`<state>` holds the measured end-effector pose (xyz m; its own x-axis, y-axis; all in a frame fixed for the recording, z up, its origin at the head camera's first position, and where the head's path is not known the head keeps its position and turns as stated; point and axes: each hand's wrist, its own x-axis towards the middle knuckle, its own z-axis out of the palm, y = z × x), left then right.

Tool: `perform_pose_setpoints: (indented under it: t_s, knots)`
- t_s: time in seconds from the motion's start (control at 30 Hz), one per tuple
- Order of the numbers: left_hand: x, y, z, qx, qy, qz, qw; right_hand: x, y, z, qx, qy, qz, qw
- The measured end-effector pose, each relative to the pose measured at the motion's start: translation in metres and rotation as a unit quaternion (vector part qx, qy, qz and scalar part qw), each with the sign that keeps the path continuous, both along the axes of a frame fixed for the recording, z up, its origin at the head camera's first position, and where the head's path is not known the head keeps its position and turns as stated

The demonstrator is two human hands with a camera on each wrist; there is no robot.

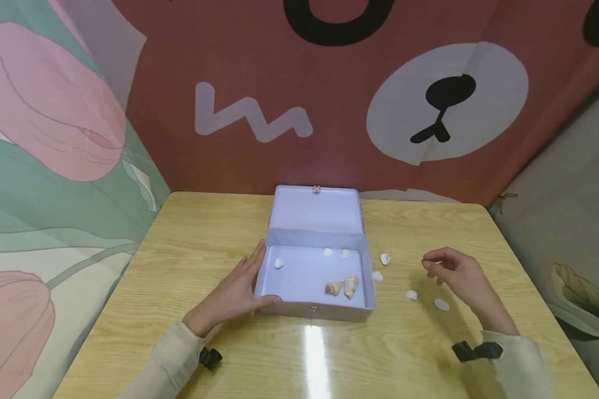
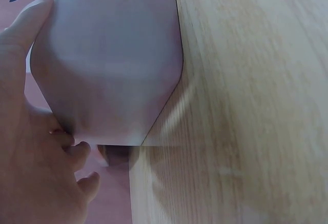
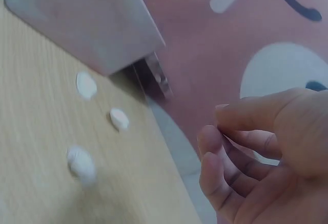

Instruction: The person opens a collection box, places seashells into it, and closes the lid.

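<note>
A pale lilac metal box (image 1: 311, 313) stands on the table with its lid (image 1: 315, 209) raised at the back. My left hand (image 1: 237, 291) holds its left side, thumb at the front rim and fingers along the side wall. Inside lie three small white seashells, one at the left (image 1: 278, 263), and two brown-striped spiral seashells, one upright-looking (image 1: 351, 286) and one sideways (image 1: 334, 287). My right hand (image 1: 459, 277) hovers right of the box, its fingers loosely curved, with nothing visible between them. Several white seashells lie nearby, among them an oval one (image 1: 441, 304) below that hand.
The wooden table (image 1: 199, 233) runs back to a red-brown cloth (image 1: 249, 166) with a cartoon face. Patterned cloths hang at both sides, a floral one (image 1: 55, 111) on the left. Wrist-worn black mounts (image 1: 476, 351) sit on the sleeves.
</note>
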<state>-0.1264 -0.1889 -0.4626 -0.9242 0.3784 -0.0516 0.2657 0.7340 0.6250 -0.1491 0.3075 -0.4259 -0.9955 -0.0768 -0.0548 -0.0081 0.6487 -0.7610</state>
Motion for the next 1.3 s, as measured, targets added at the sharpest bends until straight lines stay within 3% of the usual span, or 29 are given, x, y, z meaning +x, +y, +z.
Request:
perform_pose_setpoints:
  t_s: [0.23, 0.53, 0.8, 1.03, 1.3]
  knots:
    - [0.0, -0.002, -0.003, 0.006, 0.005, -0.002, 1.0, 0.013, 0.02, -0.018, -0.005, -0.017, -0.024, 0.9996]
    - [0.0, -0.002, -0.002, 0.006, -0.004, 0.001, 1.0, 0.022, 0.034, -0.038, 0.03, -0.07, -0.043, 0.9962]
    - [0.0, -0.002, -0.002, 0.005, -0.01, 0.003, 0.9999, 0.023, 0.038, -0.044, 0.03, -0.126, -0.01, 0.9916]
    - [-0.001, -0.002, -0.002, 0.007, -0.007, 0.002, 1.0, 0.023, 0.038, -0.045, 0.08, -0.116, 0.039, 0.9893]
    - [0.001, 0.0, 0.0, 0.006, -0.01, -0.001, 0.9999, 0.025, 0.038, -0.047, 0.076, -0.118, 0.051, 0.9889]
